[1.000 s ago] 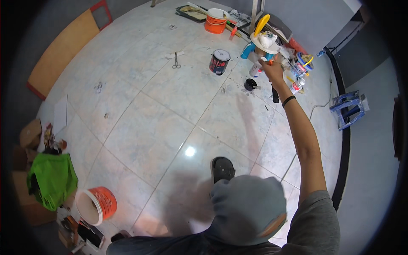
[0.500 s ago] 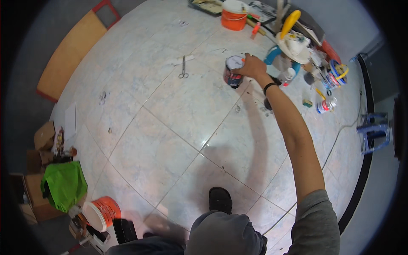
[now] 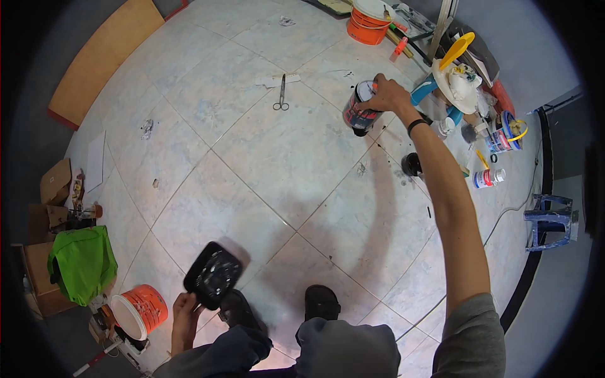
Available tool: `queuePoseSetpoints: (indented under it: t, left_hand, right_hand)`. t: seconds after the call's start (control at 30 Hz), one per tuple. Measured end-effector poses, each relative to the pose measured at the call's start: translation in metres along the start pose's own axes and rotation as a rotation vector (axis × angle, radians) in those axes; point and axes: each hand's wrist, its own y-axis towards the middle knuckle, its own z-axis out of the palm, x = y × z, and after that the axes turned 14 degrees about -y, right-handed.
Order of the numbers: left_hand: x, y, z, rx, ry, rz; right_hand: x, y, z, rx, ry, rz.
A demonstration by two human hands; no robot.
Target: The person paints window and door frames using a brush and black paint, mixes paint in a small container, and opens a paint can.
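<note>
- Left hand [image 3: 184, 310]: grip pinching a corner of the black tray [image 3: 214, 274], glossy smears already inside.
- Right hand [image 3: 389, 94]: grip clasped at the dark tin's [image 3: 357, 113] rim; both vessels are taken hold of, well apart; whether the tin is lifted, I cannot tell.

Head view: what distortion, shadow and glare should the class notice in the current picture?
Head view: the tan flat board bows with fisheye distortion; same view: a soft shadow lies on the pale tiled floor; same view: pale streaks, perhaps glare, mark the black rectangular tray in the left hand.
</note>
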Motion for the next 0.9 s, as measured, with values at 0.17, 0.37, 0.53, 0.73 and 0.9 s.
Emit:
queuePoseSetpoints:
  t: [0.17,0.37,0.53,0.73,0.9]
  left_hand:
    - [0.051,0.069,0.062,0.207,0.214,-0.094]
    - [0.129,0.108,0.123,0.404,0.244,-0.023]
    - [0.068,0.097,0.175,0.509,0.926,0.873]
    - [-0.027,0.053,0.267,0.859,1.075,0.883]
    - [0.001,0.073,0.260,1.020,0.701,1.107]
  right_hand:
    - [-0.004,-0.044,-0.031,-0.090,-0.014,-0.118]
    - [0.029,-0.155,-0.043,-0.193,-0.078,-0.399]
    - [0.069,-0.247,-0.050,-0.094,-0.044,-0.625]
    - [0.102,-0.319,-0.074,-0.066,0.061,-0.809]
    - [0.128,-0.338,-0.098,-0.009,0.001,-0.863]
